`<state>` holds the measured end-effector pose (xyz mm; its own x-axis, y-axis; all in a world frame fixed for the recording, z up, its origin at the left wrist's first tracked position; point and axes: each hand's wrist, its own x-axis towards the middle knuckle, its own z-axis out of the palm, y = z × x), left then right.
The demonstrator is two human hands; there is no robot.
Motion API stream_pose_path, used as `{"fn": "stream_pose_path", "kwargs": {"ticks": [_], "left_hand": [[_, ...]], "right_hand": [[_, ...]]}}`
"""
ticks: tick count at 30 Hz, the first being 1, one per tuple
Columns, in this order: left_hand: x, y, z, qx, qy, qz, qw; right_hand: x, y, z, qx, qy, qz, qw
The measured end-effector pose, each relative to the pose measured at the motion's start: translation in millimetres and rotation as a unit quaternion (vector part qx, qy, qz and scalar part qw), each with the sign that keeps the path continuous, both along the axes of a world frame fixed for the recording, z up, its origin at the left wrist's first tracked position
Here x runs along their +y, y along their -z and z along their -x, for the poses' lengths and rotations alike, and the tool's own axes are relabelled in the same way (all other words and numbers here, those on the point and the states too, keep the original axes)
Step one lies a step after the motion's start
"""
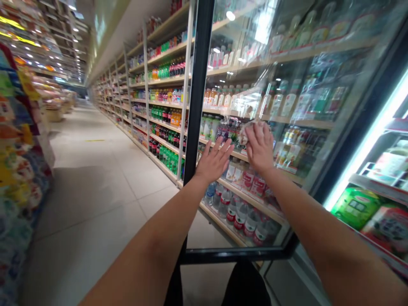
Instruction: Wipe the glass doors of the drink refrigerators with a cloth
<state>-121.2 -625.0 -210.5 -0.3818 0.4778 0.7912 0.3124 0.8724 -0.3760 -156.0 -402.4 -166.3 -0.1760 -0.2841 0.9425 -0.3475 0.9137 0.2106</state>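
An open glass fridge door (255, 76) with a black frame (199, 85) stands in front of me. My left hand (213, 161) lies flat on the glass near the frame's left edge, fingers spread. My right hand (259, 146) presses a crumpled pale cloth or tissue (247, 129) against the glass just to the right of it. Through the pane I see shelves of bottled drinks (242, 212).
The lit fridge interior (376, 199) with packaged goods is at the right. Long shelves of bottles (165, 119) run down the aisle behind the door. A tiled floor (102, 191) stretches left, with colourful packaged goods (19, 161) at the far left.
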Motion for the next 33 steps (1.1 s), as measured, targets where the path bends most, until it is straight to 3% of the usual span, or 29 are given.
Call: {"fn": "stream_pose_path", "kwargs": {"ticks": [2, 6, 8, 10, 12, 14, 15, 16, 19, 21, 22, 24, 26, 28, 29, 33], "left_hand": [[0, 0.1, -1, 0.002, 0.000, 0.002, 1.000], [-1, 1.5, 2, 0.013, -0.009, 0.016, 1.000], [-2, 2.7, 5, 0.016, -0.013, 0.029, 0.999], [-3, 3.7, 7, 0.020, -0.014, 0.039, 0.999], [-4, 4.5, 9, 0.027, -0.013, 0.042, 0.999], [-5, 5.2, 9, 0.037, -0.012, 0.040, 0.998], [-5, 5.6, 9, 0.042, -0.011, 0.041, 0.998], [-5, 5.9, 8, 0.048, -0.010, 0.042, 0.998], [-5, 7.2, 8, 0.061, -0.009, 0.048, 0.997], [-5, 8.0, 8, 0.061, -0.010, 0.048, 0.997], [-5, 8.2, 9, 0.058, -0.011, 0.045, 0.997], [-7, 8.4, 10, 0.053, -0.008, 0.044, 0.998], [-10, 8.8, 12, 0.057, 0.007, 0.060, 0.997], [-12, 11.5, 12, 0.075, 0.026, 0.080, 0.994], [-14, 14.7, 12, 0.089, 0.034, 0.087, 0.992], [-13, 46.3, 8, 0.127, 0.104, 0.155, 0.974]], "right_hand": [[-6, -11.6, 0, -0.001, -0.010, -0.014, 1.000], [-6, -48.4, 10, 0.045, 0.001, 0.150, 0.988], [-10, -61.3, 11, 0.059, 0.011, 0.198, 0.978], [-19, -63.0, 7, 0.055, 0.009, 0.135, 0.989], [-28, -56.7, -1, 0.036, -0.010, -0.029, 0.999], [-33, -51.8, -5, 0.023, -0.029, -0.160, 0.986], [-34, -52.6, -5, 0.024, -0.032, -0.171, 0.984], [-34, -56.1, -3, 0.031, -0.029, -0.140, 0.989], [-34, -76.3, 7, 0.062, -0.011, 0.069, 0.996], [-39, -85.4, 11, 0.069, -0.007, 0.130, 0.989], [-43, -85.7, 10, 0.064, -0.010, 0.106, 0.992], [-53, -78.5, 4, 0.040, -0.028, -0.031, 0.998], [-59, -67.8, -4, 0.014, -0.057, -0.197, 0.979], [-61, -62.7, -10, 0.001, -0.074, -0.275, 0.959], [-61, -63.1, -10, 0.001, -0.072, -0.263, 0.962], [-65, -66.8, -7, 0.011, -0.020, -0.076, 0.997]]}}
